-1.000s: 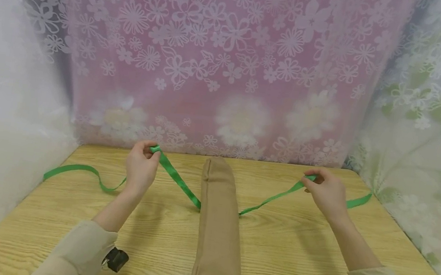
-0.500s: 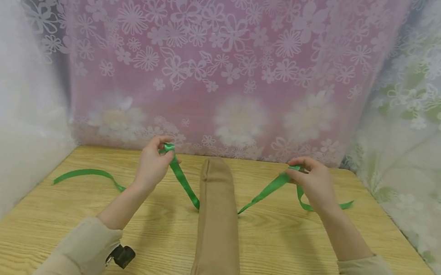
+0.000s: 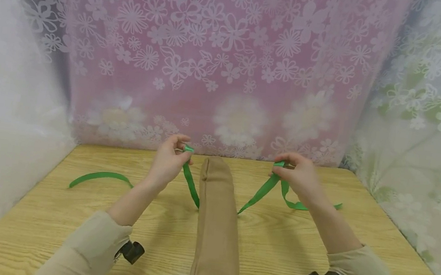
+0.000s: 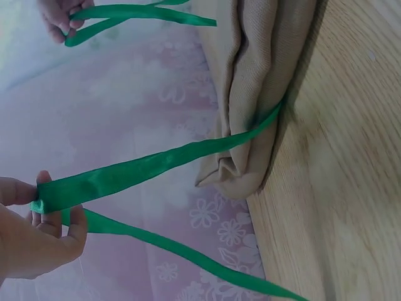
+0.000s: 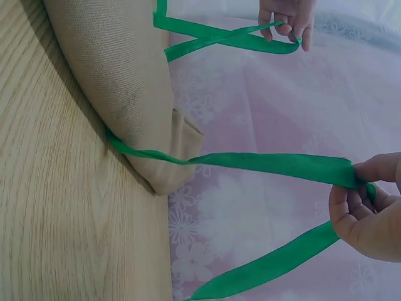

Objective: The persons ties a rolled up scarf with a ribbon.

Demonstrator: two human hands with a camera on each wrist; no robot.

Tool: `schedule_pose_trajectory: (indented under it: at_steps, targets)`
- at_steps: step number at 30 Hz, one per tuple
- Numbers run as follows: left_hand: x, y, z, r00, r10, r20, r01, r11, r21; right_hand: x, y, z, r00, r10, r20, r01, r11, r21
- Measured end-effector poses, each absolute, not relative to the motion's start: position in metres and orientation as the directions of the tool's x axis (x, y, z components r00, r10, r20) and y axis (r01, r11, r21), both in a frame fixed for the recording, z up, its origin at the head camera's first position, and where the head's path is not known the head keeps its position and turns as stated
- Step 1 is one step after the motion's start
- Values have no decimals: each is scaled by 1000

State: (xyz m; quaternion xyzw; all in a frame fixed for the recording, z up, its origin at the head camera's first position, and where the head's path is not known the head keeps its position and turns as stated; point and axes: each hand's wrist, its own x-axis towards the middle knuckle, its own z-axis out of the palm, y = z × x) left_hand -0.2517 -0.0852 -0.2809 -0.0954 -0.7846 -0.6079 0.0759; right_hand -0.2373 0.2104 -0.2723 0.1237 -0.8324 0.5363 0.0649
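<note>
A long folded bundle of tan cloth (image 3: 218,229) lies lengthwise on the table. A green satin ribbon (image 4: 144,168) passes beneath it and rises from both sides. My left hand (image 3: 170,161) pinches the ribbon between thumb and fingers, up and left of the bundle's far end. Opposite it, my right hand (image 3: 298,177) pinches the ribbon on the right side, at about the same height. From each hand a loose tail of ribbon hangs down to the table. In the right wrist view, the ribbon (image 5: 269,163) runs from the right hand's fingers down under the cloth.
The wood-grain table (image 3: 47,235) spreads out on both sides of the bundle. A pink floral curtain (image 3: 229,65) hangs behind its far edge, with pale sheets at left and right. Black wrist cameras (image 3: 132,252) sit on both sleeves.
Both hands have moved inward toward the cloth bundle, still pinching the ribbon. The ribbon's sides stand steeper, and the loose tails have slid inward along the table.
</note>
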Motion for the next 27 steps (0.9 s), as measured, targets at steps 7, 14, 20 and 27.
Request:
schedule_pose_trajectory:
  at_steps: [7, 14, 20, 27]
  targets:
    - [-251, -77, -279, -959, 93, 268, 284, 291, 914, -243, 203, -275, -959, -179, 219, -277, 435, -857]
    - [-252, -69, -276, -960, 112, 255, 278, 331, 902, -248, 193, -279, -958, -201, 204, -278, 479, -833]
    - [-251, -60, -275, -951, 184, 249, 305, 419, 855, -250, 180, -280, -952, -247, 180, -280, 466, -839]
    - [-251, -50, -273, -935, 252, 251, 351, 537, 767, -253, 166, -286, -945, -294, 145, -268, 438, -858]
